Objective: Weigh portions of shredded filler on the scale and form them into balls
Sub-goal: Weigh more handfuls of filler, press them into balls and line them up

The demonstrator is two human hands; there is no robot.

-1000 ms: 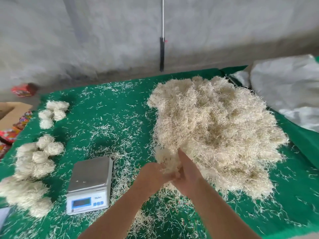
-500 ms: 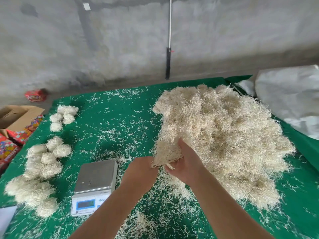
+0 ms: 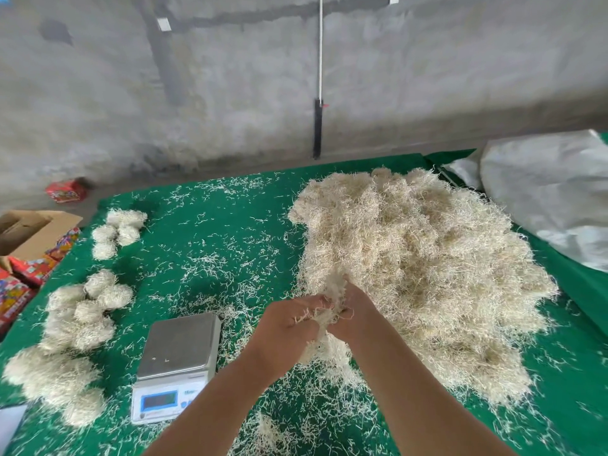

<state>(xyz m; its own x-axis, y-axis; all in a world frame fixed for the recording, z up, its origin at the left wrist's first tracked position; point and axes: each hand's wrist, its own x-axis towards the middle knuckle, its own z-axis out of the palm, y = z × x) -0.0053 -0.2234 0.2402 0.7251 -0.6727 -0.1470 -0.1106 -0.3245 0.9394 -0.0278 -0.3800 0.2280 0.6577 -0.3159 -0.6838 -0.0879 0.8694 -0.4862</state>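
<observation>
Gripping one tuft (image 3: 330,312) together, left hand (image 3: 289,324) and right hand (image 3: 357,315) could shed strands before reaching the scale (image 3: 179,353).

You are standing in a plain packing workshop, not a home. A bare, stained concrete wall (image 3: 230,93) rises behind the worktop (image 3: 214,232), which is covered in green felt-like cloth and littered with loose shreds. A big heap of shredded filler (image 3: 427,274) sits beside a small digital scale (image 3: 179,363) with a steel pan, and rows of finished balls (image 3: 79,311) line the left edge. An open cardboard box (image 3: 29,232) and colourful printed cartons (image 3: 33,269) wait at the left, and a large white sack (image 3: 552,195) lies at the right.
</observation>
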